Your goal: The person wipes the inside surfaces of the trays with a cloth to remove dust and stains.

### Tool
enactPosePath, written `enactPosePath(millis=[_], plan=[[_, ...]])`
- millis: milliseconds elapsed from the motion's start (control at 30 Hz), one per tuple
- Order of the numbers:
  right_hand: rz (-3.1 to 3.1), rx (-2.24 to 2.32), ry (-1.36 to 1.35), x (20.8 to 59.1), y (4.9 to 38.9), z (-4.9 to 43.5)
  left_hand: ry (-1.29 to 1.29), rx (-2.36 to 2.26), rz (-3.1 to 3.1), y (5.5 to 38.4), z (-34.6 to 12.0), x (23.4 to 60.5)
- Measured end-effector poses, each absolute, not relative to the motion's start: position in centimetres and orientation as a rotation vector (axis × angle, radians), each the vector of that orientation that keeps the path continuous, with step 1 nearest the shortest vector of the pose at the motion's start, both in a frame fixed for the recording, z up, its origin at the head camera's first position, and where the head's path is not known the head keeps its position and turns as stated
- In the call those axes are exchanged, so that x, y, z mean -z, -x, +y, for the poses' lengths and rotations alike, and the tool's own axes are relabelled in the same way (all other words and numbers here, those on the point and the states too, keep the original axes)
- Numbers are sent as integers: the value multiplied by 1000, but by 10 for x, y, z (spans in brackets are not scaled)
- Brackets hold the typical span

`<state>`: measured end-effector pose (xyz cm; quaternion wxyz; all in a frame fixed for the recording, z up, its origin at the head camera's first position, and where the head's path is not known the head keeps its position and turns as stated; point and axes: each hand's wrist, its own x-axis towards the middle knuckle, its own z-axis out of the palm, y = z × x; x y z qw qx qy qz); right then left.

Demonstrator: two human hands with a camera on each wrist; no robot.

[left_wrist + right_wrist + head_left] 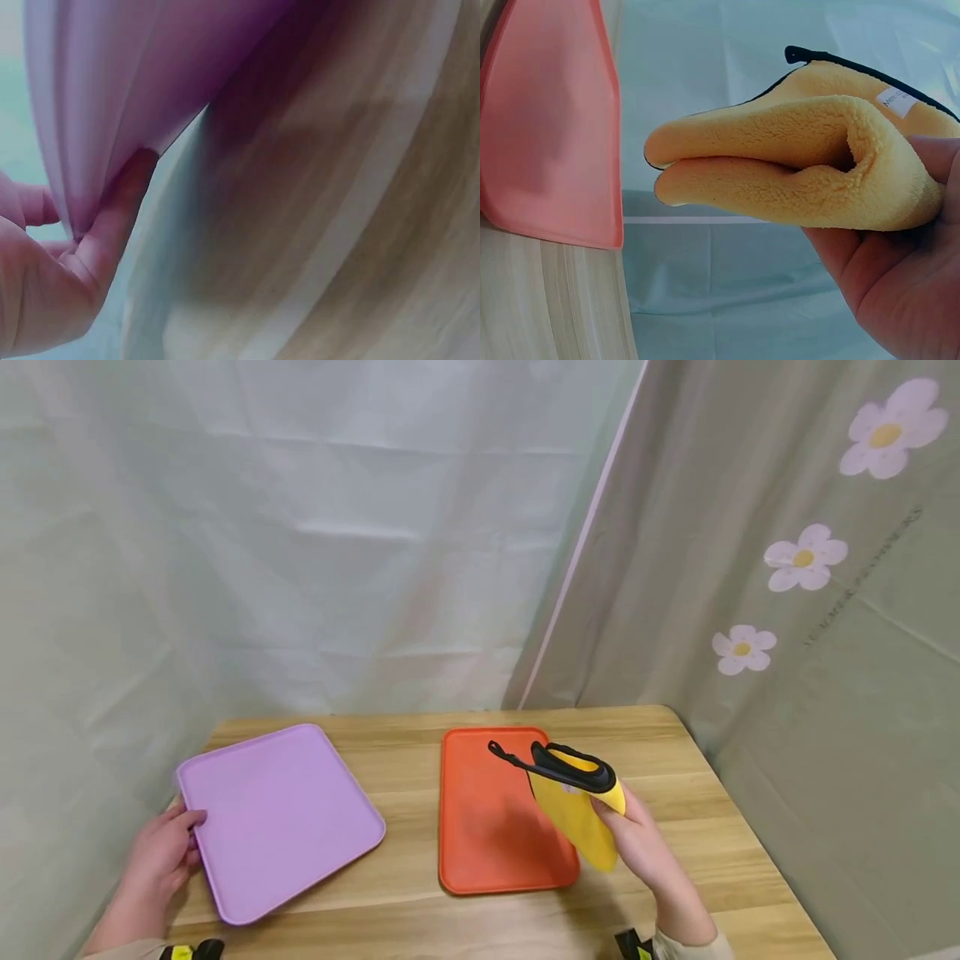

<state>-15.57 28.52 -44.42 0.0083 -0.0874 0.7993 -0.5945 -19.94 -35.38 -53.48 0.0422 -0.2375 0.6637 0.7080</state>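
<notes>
In the head view my left hand (159, 853) grips the left edge of a purple tray (281, 818), thumb over the rim. The tray is held at a slant above the table's left side; the left wrist view shows the fingers (124, 206) beneath it. On the right, my right hand (647, 852) holds a folded yellow cleaning cloth (576, 827) with black trim and a black hanging loop. The right wrist view shows the fluffy folds of this cloth (892, 180) and a white label. The cloth hangs above the right part of an orange tray (483, 818), casting a shadow on it.
The orange tray lies flat on a wooden table (405, 893), right of its middle. Pale fabric curtains (375, 543) surround the table at the back and sides, the right one printed with white flowers (802, 558). A strap shows at each wrist.
</notes>
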Motion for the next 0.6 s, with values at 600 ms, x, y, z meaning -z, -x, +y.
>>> enactPosePath(millis=[600], plan=[[2355, 2122, -64, 437, 164, 270, 145, -2483, 1949, 196, -331, 513]])
